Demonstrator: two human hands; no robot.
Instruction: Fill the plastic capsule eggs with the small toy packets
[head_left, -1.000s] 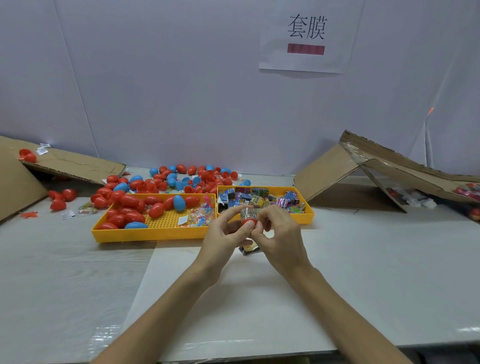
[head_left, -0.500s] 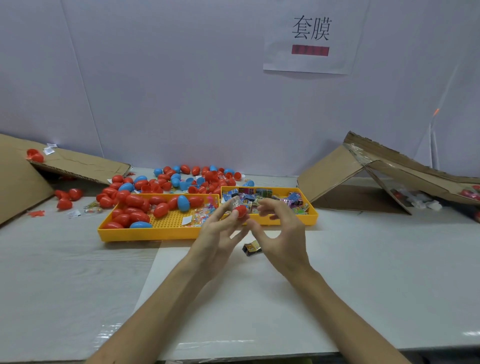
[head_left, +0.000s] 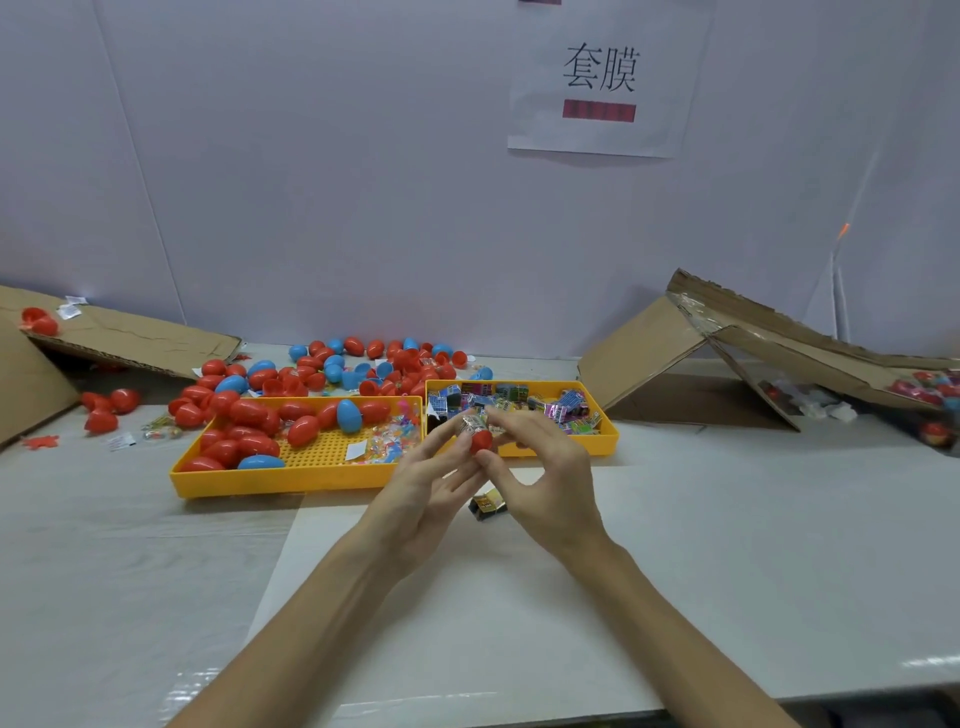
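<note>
While the left hand (head_left: 431, 480) and right hand (head_left: 550, 467) pinch the small red plastic egg half (head_left: 481, 441) holding a shiny foil packet (head_left: 471, 423), it looks light and slippery; grip its round sides.

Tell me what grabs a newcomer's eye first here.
Dead centre, the left hand and right hand pinch a red capsule with a shiny packet sticking out of its top. Behind them sit two yellow trays: the left tray holds red and blue eggs, the right tray colourful packets, with loose eggs strewn behind. A paper sign hangs high on the wall.
</note>
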